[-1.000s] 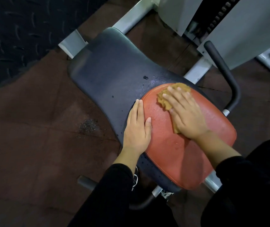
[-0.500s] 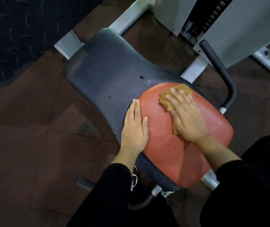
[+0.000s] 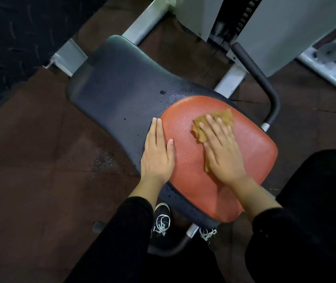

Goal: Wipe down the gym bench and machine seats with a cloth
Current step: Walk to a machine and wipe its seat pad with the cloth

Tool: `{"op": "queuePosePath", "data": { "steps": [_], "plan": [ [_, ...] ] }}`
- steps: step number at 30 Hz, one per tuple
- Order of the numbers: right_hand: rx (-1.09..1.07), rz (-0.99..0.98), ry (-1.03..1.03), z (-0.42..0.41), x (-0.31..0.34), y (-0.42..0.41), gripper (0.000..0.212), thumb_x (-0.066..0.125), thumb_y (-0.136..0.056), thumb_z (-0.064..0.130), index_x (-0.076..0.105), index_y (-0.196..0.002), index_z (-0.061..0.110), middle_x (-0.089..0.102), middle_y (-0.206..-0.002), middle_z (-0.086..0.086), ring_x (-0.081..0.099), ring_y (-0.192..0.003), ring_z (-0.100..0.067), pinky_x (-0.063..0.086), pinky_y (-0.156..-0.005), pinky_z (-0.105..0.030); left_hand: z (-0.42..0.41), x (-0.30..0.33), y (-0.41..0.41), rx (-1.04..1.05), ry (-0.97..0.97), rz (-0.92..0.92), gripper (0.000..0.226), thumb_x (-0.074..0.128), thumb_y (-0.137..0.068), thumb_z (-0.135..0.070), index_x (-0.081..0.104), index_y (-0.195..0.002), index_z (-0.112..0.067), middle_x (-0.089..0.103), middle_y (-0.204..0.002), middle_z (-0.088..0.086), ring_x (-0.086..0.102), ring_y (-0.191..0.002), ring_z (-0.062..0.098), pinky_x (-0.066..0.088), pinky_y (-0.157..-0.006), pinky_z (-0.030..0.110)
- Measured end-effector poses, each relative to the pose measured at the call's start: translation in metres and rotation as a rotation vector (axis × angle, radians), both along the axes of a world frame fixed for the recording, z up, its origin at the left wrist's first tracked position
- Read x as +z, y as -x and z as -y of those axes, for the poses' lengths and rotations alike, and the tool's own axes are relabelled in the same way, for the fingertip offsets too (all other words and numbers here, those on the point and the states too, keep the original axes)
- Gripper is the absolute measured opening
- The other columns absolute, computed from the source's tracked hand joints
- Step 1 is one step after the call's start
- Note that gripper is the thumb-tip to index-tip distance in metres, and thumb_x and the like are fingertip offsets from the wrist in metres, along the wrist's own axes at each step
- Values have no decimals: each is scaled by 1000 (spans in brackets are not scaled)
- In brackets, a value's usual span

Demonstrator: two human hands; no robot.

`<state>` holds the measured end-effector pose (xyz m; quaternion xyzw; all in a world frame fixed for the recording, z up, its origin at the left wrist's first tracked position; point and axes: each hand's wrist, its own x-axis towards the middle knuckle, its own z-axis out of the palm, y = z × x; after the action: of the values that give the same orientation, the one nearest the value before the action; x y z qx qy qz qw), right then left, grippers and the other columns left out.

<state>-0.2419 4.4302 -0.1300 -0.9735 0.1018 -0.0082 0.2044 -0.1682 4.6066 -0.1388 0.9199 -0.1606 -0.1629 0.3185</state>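
Now R hand (image 3: 223, 154) presses cloth (image 3: 224, 117) flat on red seat (image 3: 250, 152).

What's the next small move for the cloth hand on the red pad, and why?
Probably sweep the right hand, pressing the tan cloth flat, leftward across the red vinyl seat pad: fine droplets glisten on the pad between the cloth and the left hand, which rests flat at the pad's left edge on the black padded seat.
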Motion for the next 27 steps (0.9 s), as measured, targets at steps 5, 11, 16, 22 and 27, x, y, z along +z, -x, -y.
{"op": "queuePosePath", "data": {
  "steps": [5,11,16,22,27],
  "plan": [
    [-271,-38,-14,-15,-9,78,52,33,-98,23,21,-149,21,14,-157,3,7,-146,-18,0,-120,-34,-2,2,-4,-139,-183,196,60,15,-103,-39,4,-154,-10,-3,-162,2,-3,-149,17,2,-121,46],
    [-445,-23,-54,-42,-16,103,53,28,-97,27,18,-149,24,8,-158,2,2,-147,-21,2,-120,-41,-8,-8,-4,-446,-176,386,55,30,-102,-37,24,-153,-18,16,-161,4,7,-149,24,1,-119,47],
    [-505,-8,-54,-43,-18,100,52,31,-96,27,25,-148,26,8,-158,0,0,-147,-23,7,-119,-46,-7,-9,-4,-446,-184,391,54,27,-103,-36,23,-154,-18,15,-161,3,8,-149,25,2,-119,48],
    [-497,-28,3,-76,-13,68,51,27,-97,30,23,-148,24,16,-157,-3,8,-145,-29,6,-118,-45,-6,-10,-3,-429,-182,385,53,26,-103,-34,23,-153,-19,16,-161,4,7,-149,25,0,-118,47],
    [-187,-22,30,-96,-20,109,56,38,-95,23,23,-148,25,19,-157,0,10,-146,-24,11,-118,-44,-8,-7,-5,-445,-203,367,53,24,-103,-35,17,-154,-20,11,-162,4,3,-150,23,-1,-119,47]
  ]
}}
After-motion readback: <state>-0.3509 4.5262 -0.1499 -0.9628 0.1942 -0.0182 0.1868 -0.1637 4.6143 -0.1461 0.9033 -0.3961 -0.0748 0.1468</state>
